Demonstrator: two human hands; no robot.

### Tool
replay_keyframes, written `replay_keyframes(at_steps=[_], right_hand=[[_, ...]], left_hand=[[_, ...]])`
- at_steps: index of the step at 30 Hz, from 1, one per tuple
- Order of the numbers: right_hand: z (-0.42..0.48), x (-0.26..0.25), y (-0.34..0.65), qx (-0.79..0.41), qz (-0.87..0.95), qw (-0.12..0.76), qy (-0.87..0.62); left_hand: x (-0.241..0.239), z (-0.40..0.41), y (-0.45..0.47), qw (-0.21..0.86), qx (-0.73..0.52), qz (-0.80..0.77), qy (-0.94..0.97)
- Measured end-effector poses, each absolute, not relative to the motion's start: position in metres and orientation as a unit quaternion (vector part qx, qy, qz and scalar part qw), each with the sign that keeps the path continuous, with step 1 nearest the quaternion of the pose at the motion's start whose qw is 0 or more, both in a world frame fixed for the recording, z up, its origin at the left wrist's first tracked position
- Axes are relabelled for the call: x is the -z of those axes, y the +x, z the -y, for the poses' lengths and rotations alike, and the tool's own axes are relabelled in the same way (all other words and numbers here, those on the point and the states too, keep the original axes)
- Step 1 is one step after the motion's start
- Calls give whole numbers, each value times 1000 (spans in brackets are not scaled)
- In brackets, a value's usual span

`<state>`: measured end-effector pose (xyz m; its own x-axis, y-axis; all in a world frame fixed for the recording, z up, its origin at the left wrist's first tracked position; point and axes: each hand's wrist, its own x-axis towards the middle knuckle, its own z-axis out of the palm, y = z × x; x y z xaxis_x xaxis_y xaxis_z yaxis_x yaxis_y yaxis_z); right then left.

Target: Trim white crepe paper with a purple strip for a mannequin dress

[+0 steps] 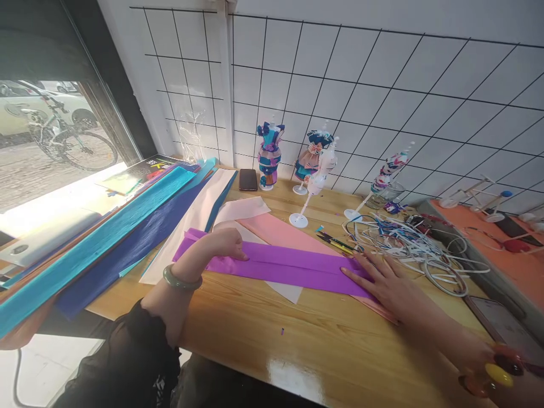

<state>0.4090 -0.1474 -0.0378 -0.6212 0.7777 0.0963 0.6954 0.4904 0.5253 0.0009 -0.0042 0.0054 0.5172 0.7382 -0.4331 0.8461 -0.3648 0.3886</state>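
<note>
A long folded strip of purple paper lies across the wooden table in front of me, a crease running along its length. My left hand is closed over its left part, thumb flat on the paper and the other fingers curled and partly hidden. At the right end, my right hand lies flat with spread fingers, pressing the strip down. Beneath the purple strip are pink paper and a pale sheet whose corner sticks out toward me.
Rolls of turquoise paper and blue paper lie on the left. At the back stand a phone, a dressed mannequin and a bare white mannequin. A cutter knife and tangled white strips lie right.
</note>
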Motion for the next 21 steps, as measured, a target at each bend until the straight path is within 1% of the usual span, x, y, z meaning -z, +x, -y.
replay_keyframes(at_steps=[5, 12, 15, 19, 21], right_hand=[[171, 39, 444, -272, -835, 78, 472], [184, 52, 464, -238, -826, 65, 507], [176, 56, 468, -221, -827, 40, 515], [153, 44, 439, -235, -815, -5, 529], [140, 37, 401, -199, -838, -23, 508]], left_hand=[[-3, 3, 1, 277, 93, -490, 822], [-1, 2, 1, 262, 87, -491, 826], [-3, 3, 1, 263, 96, -491, 825], [-2, 3, 1, 268, 98, -485, 827], [0, 2, 0, 268, 92, -481, 830]])
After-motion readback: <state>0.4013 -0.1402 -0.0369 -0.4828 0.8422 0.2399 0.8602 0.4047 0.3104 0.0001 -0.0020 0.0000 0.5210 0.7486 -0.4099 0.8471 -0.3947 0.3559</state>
